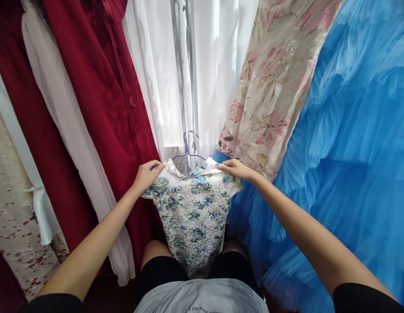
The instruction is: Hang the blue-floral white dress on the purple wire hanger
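Observation:
A small white dress with blue flowers (193, 213) hangs on a purple hanger (188, 150) in front of me, its hem reaching down between my knees. My left hand (146, 174) pinches the dress at its left shoulder, fingers closed on the fabric. My right hand (234, 168) grips the right shoulder the same way. Only the hanger's hook and upper wire show above the collar; the rest is inside the dress.
Dark red gowns (100, 91) and a white garment (63, 113) hang at the left. A beige floral dress (273, 87) and a big blue tulle skirt (352, 143) hang at the right. White curtains (218, 65) and a metal pole (188, 78) stand behind.

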Action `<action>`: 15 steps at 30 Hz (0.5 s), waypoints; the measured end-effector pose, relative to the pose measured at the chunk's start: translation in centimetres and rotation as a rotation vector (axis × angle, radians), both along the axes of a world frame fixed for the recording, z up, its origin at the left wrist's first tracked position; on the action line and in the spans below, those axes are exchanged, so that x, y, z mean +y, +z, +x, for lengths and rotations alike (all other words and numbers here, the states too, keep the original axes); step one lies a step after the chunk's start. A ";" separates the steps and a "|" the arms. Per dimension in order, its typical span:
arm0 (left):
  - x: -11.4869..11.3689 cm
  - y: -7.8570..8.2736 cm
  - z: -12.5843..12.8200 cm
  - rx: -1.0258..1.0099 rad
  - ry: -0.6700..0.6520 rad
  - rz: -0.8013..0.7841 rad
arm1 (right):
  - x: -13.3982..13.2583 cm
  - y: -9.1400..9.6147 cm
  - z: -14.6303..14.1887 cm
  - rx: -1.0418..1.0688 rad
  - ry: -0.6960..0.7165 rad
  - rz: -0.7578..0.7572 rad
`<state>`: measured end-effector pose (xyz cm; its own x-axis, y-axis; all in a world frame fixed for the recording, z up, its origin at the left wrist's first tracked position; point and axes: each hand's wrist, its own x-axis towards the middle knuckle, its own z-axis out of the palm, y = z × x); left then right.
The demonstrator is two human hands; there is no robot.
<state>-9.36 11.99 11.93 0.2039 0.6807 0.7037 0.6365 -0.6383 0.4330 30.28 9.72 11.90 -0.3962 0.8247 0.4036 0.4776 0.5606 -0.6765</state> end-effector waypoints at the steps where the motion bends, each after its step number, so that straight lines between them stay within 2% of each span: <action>1: -0.3 0.3 0.1 -0.010 0.031 0.017 | -0.1 0.2 0.1 0.030 0.002 0.025; 4: -0.7 1.5 0.2 0.024 0.123 0.067 | 0.3 2.0 -0.5 0.114 -0.085 0.103; 6: -0.5 2.2 -0.3 0.063 0.205 0.099 | 0.4 3.8 -2.0 0.140 -0.153 0.143; 9: 0.5 1.8 -1.6 0.091 0.278 0.115 | -1.5 5.9 -5.6 0.070 -0.165 0.206; 11: 1.0 0.6 -2.2 0.042 0.237 0.106 | -4.4 6.5 -8.4 -0.024 -0.028 0.227; 14: 0.9 -1.9 -1.9 -0.182 0.164 0.078 | -8.9 5.9 -11.3 -0.083 0.347 0.062; 15: 0.6 -2.6 -1.4 -0.242 0.143 0.056 | -9.7 5.4 -11.6 -0.073 0.410 0.027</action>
<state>-10.72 12.59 9.32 -0.0695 0.6489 0.7577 0.6044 -0.5769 0.5495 18.66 -0.03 17.33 -0.7183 0.5817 0.3816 0.2571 0.7316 -0.6313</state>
